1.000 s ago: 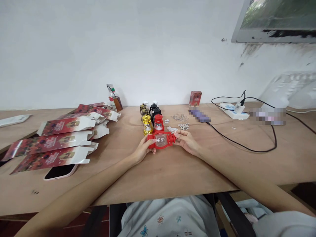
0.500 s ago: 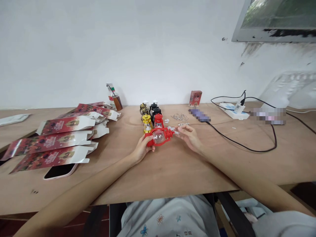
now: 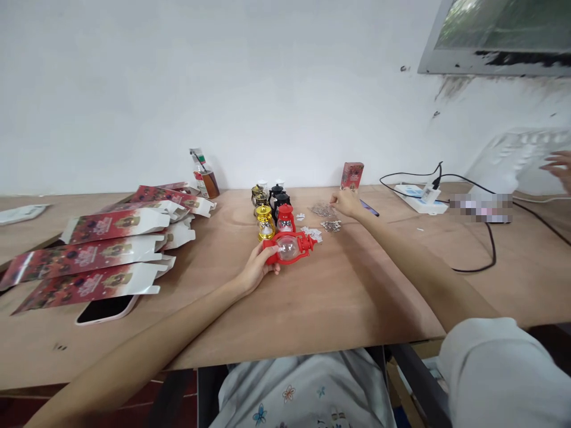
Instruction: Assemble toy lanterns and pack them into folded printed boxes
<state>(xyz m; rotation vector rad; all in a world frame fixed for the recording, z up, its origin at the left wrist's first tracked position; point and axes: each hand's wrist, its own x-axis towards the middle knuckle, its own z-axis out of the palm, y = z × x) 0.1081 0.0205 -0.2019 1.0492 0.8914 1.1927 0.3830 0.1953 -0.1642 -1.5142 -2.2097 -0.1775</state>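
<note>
My left hand (image 3: pixel 260 266) is wrapped round the base of a red miniature lantern (image 3: pixel 289 247) with a clear globe. The lantern lies sideways just above the table, its top pointing right. My right hand (image 3: pixel 346 203) is over a pile of thin metal pieces (image 3: pixel 324 210), fingers pinched downward; what is between them is too small to make out. Nearer me lie a heap of small metal parts (image 3: pixel 331 226) and small white pieces (image 3: pixel 312 233). Behind the held lantern stand a gold lantern (image 3: pixel 266 224), another red lantern (image 3: pixel 286 219) and several darker and white-topped ones.
Flattened red printed boxes (image 3: pixel 111 255) cover the left side, partly over a phone (image 3: pixel 107 309). A bottle (image 3: pixel 206 178) and an upright red box (image 3: pixel 352 175) stand near the wall. A power strip (image 3: pixel 419 199) with black cables is right. Another person's hand (image 3: pixel 559 168) shows at the right edge.
My right hand has left the red lantern's top and moved away to the metal pieces, now in front of the purple phone. Another person's hand has appeared at the right edge.
</note>
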